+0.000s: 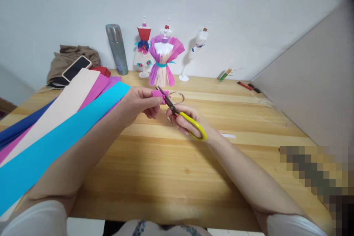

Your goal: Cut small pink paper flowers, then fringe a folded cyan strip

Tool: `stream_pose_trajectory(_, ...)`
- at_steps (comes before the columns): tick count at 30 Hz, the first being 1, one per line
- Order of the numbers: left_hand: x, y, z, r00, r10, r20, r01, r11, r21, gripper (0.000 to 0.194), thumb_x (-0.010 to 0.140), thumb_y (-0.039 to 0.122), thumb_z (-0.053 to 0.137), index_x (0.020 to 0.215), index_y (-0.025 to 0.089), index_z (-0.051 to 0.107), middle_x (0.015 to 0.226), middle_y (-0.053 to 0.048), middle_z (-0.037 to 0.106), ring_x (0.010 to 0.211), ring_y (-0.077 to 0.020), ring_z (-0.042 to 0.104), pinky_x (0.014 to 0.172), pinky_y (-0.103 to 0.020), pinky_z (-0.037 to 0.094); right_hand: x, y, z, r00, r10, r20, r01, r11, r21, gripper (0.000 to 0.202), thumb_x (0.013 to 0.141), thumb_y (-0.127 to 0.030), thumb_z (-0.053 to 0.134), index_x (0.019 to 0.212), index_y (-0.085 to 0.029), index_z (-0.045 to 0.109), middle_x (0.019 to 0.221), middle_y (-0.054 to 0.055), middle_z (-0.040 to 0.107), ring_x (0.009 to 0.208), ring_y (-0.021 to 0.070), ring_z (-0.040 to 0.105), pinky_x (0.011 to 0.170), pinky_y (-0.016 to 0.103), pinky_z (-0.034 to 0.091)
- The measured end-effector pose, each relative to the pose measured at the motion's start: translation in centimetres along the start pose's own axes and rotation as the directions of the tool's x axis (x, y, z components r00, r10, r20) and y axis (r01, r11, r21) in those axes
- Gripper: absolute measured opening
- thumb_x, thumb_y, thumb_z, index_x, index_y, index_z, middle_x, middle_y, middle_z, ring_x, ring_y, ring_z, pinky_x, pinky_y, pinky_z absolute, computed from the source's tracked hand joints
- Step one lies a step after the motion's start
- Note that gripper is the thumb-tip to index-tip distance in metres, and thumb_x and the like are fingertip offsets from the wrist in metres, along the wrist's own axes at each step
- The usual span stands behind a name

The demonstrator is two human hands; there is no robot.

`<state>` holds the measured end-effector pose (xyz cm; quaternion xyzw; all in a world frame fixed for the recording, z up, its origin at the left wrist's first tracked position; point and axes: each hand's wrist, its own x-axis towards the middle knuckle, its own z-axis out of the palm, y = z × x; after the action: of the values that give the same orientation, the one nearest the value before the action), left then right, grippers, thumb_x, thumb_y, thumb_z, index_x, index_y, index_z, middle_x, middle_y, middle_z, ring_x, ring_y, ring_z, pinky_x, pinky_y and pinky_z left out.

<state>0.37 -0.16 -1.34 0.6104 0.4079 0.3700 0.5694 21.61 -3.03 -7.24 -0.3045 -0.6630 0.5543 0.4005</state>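
Between the thumb and fingers of my left hand point(145, 101) is a small piece of pink crepe paper point(157, 96). My right hand point(186, 117) grips yellow-handled scissors point(172, 106), whose dark blades stand slightly apart across the right part of the pink paper. Just behind the hands lies a ring of patterned tape point(181, 97). A small mannequin point(163, 61) in a purple and cream paper dress with a blue sash stands beyond them. Long strips of blue crepe paper point(80, 129) and cream crepe paper point(63, 103) lie by my left forearm.
Along the wall are a grey thermos point(117, 51), a red-topped mannequin point(143, 49) and a tilted white mannequin point(201, 38). A phone point(76, 69) rests by brown cloth point(74, 53) at left. A glue stick point(225, 75) and a white strip point(229, 136) are on the wooden table point(166, 177).
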Motion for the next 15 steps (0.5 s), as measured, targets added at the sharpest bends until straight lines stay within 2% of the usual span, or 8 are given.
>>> stream_pose_trajectory(6, -0.25, 0.98, 0.02, 0.998, 0.000, -0.062, 0.005, 0.997, 0.075, 0.016, 0.064, 0.029, 0.079, 0.061, 0.016, 0.072, 0.056, -0.001, 0.068, 0.048, -0.0112, 0.061, 0.047, -0.020, 0.048, 0.01, 0.06, 0.06, 1.000, 0.010, -0.012, -0.010, 1.000, -0.002, 0.049, 0.085, -0.064, 0.073, 0.097, -0.018, 0.060, 0.059, -0.009, 0.043, 0.038, 0.0051, 0.033, 0.037, 0.022, 0.026)
stream_pose_trajectory(15, 0.07, 0.37, -0.22, 0.991, 0.073, -0.110, -0.065, 0.995, 0.073, 0.019, 0.068, 0.031, 0.078, 0.059, 0.016, 0.070, 0.055, -0.001, 0.067, 0.047, -0.0110, 0.060, 0.047, -0.021, 0.048, -0.04, -0.24, 0.29, 1.000, 0.026, -0.010, -0.026, 1.000, -0.015, 0.050, 0.086, -0.067, 0.071, 0.096, -0.019, 0.059, 0.057, -0.009, 0.042, 0.039, 0.0053, 0.033, 0.037, 0.022, 0.025)
